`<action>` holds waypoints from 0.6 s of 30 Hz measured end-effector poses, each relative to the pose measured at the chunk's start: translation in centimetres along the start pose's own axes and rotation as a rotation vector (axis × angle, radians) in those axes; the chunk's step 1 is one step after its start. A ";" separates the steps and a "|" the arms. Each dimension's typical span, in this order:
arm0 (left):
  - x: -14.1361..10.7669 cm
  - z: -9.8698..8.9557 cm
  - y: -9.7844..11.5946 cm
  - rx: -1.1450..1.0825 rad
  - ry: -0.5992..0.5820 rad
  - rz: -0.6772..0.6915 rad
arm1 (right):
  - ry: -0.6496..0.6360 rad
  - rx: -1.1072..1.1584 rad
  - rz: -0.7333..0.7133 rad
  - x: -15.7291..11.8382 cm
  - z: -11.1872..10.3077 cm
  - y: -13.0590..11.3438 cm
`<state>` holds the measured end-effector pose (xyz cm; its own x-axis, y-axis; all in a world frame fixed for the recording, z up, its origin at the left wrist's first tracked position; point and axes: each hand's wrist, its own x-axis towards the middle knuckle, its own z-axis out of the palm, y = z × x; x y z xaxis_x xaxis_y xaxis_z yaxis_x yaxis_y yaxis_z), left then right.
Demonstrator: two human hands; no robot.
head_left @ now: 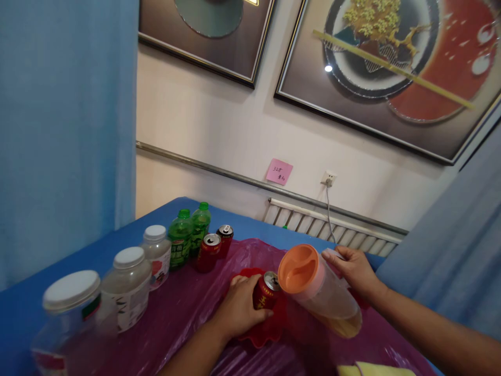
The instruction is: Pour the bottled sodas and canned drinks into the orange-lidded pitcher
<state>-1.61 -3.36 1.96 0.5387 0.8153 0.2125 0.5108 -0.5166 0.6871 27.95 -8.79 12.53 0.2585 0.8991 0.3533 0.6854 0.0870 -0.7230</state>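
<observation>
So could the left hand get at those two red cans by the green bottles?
Probably not right now: the left hand is wrapped around another can, though nothing blocks the way to the two red cans.

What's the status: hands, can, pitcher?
Left hand grips red can over red dish. Right hand tilts orange-lidded pitcher toward it. Nothing between them.

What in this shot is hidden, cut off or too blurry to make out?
- Head view: the red can's label, covered by the left hand.
- The pitcher's handle, hidden under the right hand.
- The pink note's writing is too small to read.
- The nearest jar is blurred and cut by the bottom edge.
</observation>
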 end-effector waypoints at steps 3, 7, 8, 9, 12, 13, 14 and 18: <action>0.0 0.0 0.0 0.004 0.002 -0.005 | 0.003 -0.005 -0.005 0.0 0.0 0.0; 0.1 -0.2 0.2 0.013 -0.014 -0.006 | -0.003 -0.002 0.002 0.0 0.0 0.0; 0.1 -0.2 0.2 0.011 -0.017 -0.005 | -0.006 -0.003 0.003 0.0 0.0 0.0; 0.1 -0.2 0.2 0.009 -0.017 -0.004 | -0.010 -0.006 0.004 0.0 0.0 0.0; 0.0 -0.2 0.3 -0.001 -0.013 -0.003 | -0.016 -0.016 0.006 0.1 -0.1 0.2; 0.0 -0.2 0.3 -0.001 -0.010 -0.003 | -0.017 -0.016 0.008 0.1 0.0 0.3; 0.0 -0.2 0.3 0.000 -0.009 -0.003 | -0.019 -0.014 0.011 0.1 0.0 0.4; -0.1 -0.1 0.2 0.006 -0.021 0.002 | -0.021 0.000 0.010 0.1 0.0 0.5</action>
<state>-1.65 -3.48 2.19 0.5534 0.8087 0.1993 0.5137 -0.5198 0.6826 28.31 -8.64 12.25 0.2513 0.9087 0.3333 0.6827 0.0777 -0.7266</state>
